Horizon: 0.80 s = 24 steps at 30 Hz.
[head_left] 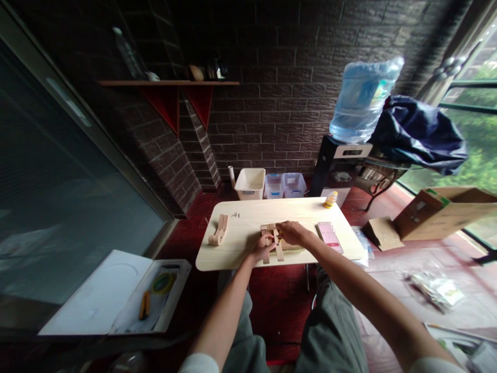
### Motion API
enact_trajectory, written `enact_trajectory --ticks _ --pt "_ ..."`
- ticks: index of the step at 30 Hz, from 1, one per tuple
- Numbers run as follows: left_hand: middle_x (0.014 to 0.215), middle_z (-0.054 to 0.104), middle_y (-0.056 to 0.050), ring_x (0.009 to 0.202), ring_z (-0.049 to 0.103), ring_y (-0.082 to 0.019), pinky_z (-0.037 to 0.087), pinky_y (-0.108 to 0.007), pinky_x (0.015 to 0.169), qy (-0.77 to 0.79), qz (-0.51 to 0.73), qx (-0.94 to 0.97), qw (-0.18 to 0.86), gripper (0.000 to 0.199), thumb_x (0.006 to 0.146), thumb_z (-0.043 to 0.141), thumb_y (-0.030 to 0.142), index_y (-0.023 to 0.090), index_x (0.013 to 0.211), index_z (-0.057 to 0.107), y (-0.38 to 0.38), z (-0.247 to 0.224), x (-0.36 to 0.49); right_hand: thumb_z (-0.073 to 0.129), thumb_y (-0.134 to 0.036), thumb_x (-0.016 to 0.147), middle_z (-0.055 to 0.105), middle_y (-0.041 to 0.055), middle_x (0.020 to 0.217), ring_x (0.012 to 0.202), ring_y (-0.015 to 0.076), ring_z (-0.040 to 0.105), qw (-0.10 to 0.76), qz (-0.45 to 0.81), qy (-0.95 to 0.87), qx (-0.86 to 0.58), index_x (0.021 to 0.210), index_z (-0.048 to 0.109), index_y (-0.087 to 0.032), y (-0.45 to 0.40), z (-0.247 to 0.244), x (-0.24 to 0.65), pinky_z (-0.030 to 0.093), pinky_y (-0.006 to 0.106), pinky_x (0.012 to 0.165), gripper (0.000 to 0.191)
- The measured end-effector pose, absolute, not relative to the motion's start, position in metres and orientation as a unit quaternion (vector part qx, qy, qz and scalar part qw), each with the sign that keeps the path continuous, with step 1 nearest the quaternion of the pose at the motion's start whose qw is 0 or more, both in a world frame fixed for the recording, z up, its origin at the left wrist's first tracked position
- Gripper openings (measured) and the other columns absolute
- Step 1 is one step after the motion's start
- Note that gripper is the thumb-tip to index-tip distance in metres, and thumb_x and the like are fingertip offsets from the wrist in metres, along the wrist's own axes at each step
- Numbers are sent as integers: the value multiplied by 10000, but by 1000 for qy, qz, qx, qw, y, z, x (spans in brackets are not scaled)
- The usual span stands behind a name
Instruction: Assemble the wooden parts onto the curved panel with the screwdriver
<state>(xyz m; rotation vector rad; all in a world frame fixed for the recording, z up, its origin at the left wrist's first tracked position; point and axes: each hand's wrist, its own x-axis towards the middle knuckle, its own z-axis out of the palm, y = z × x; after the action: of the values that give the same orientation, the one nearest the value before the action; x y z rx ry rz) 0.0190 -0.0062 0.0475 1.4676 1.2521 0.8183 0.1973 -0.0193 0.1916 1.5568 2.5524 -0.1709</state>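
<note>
A light wooden assembly of flat slats (280,253) lies near the front edge of the pale table (252,209). My left hand (264,245) grips it from the left, fingers closed over the slats. From the right, my right hand (292,232) bends over the same piece with its fingers pinched together. Something small with yellow on it shows under those fingers, too small to name. Part of the joint is hidden behind my hands. Another wooden piece with a curved end (220,231) rests at the table's left.
On the table are small dark metal parts (235,214), a pink booklet (330,236) and a yellow-capped bottle (331,199). Plastic bins (250,182) and a water dispenser (338,158) stand behind. An open white case (171,305) sits low at left, a cardboard box (438,220) at right.
</note>
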Motion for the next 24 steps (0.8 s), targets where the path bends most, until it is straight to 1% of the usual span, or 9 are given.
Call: enact_trajectory --ticks 3,5,7,9,13,15,19,21,24 --pt "1160 706 -61 1092 659 -228 541 -341 956 521 334 610 496 258 775 730 215 203 1028 677 -7 49 18 525 -309 1012 743 210 1131 1003 310 738 76 -53 843 530 1264 599 -125 -18 185 197 559 369 790 321" --pt "1166 705 -67 1071 667 -223 543 -338 947 514 334 607 505 250 790 724 219 199 1034 675 -7 50 17 522 -307 1011 731 221 1164 1035 314 726 72 -52 844 529 1285 583 -107 -18 182 197 557 380 822 344" --pt "1157 706 -70 1039 675 -218 553 -335 919 513 332 603 513 248 803 723 232 197 1043 672 -8 50 17 559 -287 988 721 203 1211 1078 300 713 69 -54 851 518 1293 581 -120 -17 182 198 549 367 866 349" --pt "1145 706 -71 1033 674 -218 559 -328 902 514 336 598 515 260 792 742 234 195 1038 670 -8 50 18 577 -249 968 713 175 1251 1099 286 707 70 -59 859 503 1294 587 -150 -17 184 199 546 351 879 341" --pt "1107 707 -63 1001 681 -207 565 -330 900 507 346 583 533 295 772 765 239 193 1041 654 -6 45 20 528 -215 982 735 156 1202 1055 284 723 74 -64 868 487 1272 601 -168 -16 188 200 557 349 819 302" --pt "1083 708 -55 983 686 -204 567 -343 909 508 343 578 538 301 774 760 243 199 1049 648 -4 42 20 532 -232 989 738 167 1186 1059 287 721 69 -58 865 493 1282 588 -155 -16 187 199 555 351 821 308" --pt "1114 703 -59 1032 679 -212 552 -357 953 517 338 589 521 290 761 751 220 202 1036 660 -2 38 19 523 -279 1010 735 205 1173 1058 299 722 66 -45 856 511 1334 539 -115 -16 182 197 552 366 833 364" --pt "1105 703 -59 1017 682 -206 556 -352 941 516 338 591 520 283 768 736 215 197 1039 657 -1 37 19 533 -278 1001 736 206 1169 1058 306 722 67 -43 855 512 1332 543 -108 -17 182 197 554 367 833 372" --pt "1107 703 -54 995 685 -196 565 -329 900 509 339 591 525 290 781 731 236 203 1058 652 -1 37 18 558 -227 965 738 179 1185 1074 293 719 66 -41 866 494 1292 588 -138 -19 184 197 553 343 847 340"
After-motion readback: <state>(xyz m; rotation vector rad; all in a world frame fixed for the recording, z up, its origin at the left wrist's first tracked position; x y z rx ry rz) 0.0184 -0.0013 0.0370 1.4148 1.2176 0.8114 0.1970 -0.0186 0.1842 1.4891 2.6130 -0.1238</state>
